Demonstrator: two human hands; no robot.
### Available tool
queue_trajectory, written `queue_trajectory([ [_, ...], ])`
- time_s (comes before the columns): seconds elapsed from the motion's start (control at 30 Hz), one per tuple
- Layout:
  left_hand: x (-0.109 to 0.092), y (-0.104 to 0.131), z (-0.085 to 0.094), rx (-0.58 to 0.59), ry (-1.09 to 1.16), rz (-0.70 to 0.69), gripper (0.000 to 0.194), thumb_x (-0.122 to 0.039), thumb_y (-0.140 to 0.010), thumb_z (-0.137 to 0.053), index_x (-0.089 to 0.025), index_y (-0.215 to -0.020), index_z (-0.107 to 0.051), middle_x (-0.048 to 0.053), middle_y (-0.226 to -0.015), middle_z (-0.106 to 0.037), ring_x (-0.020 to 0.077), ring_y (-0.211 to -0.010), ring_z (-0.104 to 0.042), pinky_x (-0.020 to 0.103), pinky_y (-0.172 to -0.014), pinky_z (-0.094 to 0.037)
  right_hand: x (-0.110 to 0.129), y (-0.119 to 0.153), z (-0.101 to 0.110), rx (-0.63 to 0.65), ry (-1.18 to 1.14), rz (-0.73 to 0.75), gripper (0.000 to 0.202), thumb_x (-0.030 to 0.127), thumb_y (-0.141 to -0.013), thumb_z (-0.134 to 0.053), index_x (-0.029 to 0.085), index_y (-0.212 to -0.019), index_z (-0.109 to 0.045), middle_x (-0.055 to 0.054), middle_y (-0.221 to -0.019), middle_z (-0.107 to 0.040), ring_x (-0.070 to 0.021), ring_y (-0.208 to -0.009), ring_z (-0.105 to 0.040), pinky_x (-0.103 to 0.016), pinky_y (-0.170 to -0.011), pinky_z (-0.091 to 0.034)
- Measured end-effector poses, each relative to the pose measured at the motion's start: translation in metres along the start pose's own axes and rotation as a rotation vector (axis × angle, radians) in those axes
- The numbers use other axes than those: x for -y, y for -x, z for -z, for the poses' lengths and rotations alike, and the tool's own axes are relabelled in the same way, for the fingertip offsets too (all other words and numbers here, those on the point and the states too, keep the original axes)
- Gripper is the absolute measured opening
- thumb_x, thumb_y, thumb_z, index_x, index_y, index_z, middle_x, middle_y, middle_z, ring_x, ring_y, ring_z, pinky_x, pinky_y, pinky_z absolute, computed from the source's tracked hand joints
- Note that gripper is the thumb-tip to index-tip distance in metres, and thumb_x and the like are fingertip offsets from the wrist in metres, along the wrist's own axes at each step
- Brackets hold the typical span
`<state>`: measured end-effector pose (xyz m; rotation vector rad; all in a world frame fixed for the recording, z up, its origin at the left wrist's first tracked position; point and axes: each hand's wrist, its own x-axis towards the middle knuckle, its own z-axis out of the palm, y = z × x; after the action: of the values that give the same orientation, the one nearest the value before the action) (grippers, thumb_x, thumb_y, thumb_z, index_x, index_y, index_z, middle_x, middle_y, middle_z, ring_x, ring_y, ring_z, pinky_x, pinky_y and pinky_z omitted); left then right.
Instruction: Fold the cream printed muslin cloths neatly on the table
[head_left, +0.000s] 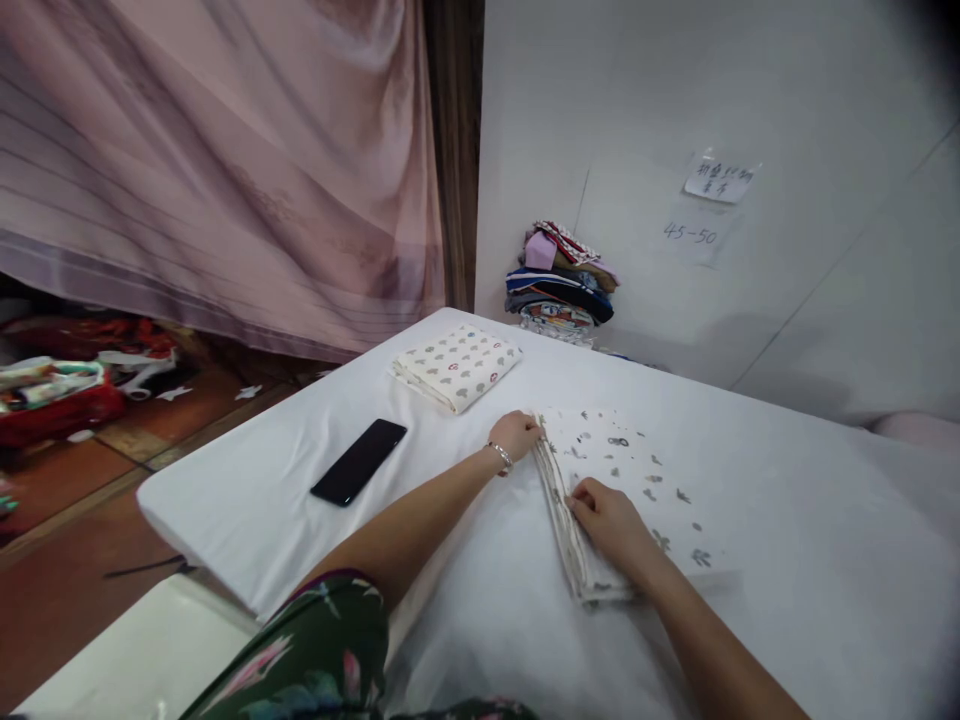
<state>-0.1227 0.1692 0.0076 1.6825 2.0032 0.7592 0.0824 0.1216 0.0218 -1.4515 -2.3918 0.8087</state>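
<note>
A white cloth with small grey leaf prints lies folded in layers on the table in front of me. My left hand, with a bracelet at the wrist, pinches its far left corner. Nearer to me, my right hand has thumb and fingers closed on the layered left edge of the same cloth. A second folded cloth, cream with grey and red prints, lies farther back to the left, apart from both hands.
A black phone lies on the white-covered table. Behind the table stands a stack of folded fabrics against the wall. A pink curtain hangs at the left, and a red container with items sits on the tiled floor.
</note>
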Motion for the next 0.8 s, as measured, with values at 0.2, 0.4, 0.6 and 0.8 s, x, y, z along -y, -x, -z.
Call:
queue_trajectory([
  [0.2,-0.010,-0.009,0.004,0.038,-0.078,0.021,0.012,-0.028,-0.071,-0.059,-0.020,-0.076,-0.066,0.004,-0.094,-0.060,0.0171,-0.080,-0.056,0.026,-0.069,-0.041,0.003,0.000,-0.001,-0.010,0.114,-0.004,0.017,0.028,-0.081,-0.043,0.020,-0.069,-0.052,-0.001,-0.063,-0.059,-0.0145,-0.061,-0.053,-0.024,-0.055,-0.029],
  [0.4,-0.015,-0.015,0.004,-0.007,-0.163,-0.036,0.041,-0.022,-0.070,-0.058,-0.021,-0.111,-0.055,0.008,-0.111,-0.051,0.0221,-0.094,-0.052,0.030,-0.074,-0.041,0.003,-0.001,0.000,-0.066,0.061,0.016,0.015,0.023,-0.080,-0.041,0.020,-0.069,-0.050,0.001,-0.059,-0.055,-0.0133,-0.056,-0.049,-0.023,-0.053,-0.028],
  [0.6,-0.012,-0.024,0.006,-0.051,-0.318,-0.245,0.023,-0.018,-0.078,-0.049,-0.021,-0.094,-0.065,0.008,-0.110,-0.054,0.0248,-0.105,-0.043,0.034,-0.085,-0.036,0.010,0.002,-0.002,-0.097,0.056,0.064,0.013,0.021,-0.079,-0.040,0.021,-0.068,-0.048,0.001,-0.058,-0.055,-0.0124,-0.055,-0.048,-0.023,-0.053,-0.026],
  [0.8,0.002,-0.027,0.009,-0.109,-0.320,-0.214,0.027,-0.022,-0.085,-0.041,-0.026,-0.094,-0.067,0.002,-0.101,-0.062,0.0201,-0.097,-0.048,0.033,-0.083,-0.037,0.012,0.005,-0.011,-0.094,0.100,0.124,0.015,0.021,-0.083,-0.038,0.020,-0.069,-0.046,0.002,-0.058,-0.053,-0.0114,-0.054,-0.046,-0.023,-0.052,-0.023],
])
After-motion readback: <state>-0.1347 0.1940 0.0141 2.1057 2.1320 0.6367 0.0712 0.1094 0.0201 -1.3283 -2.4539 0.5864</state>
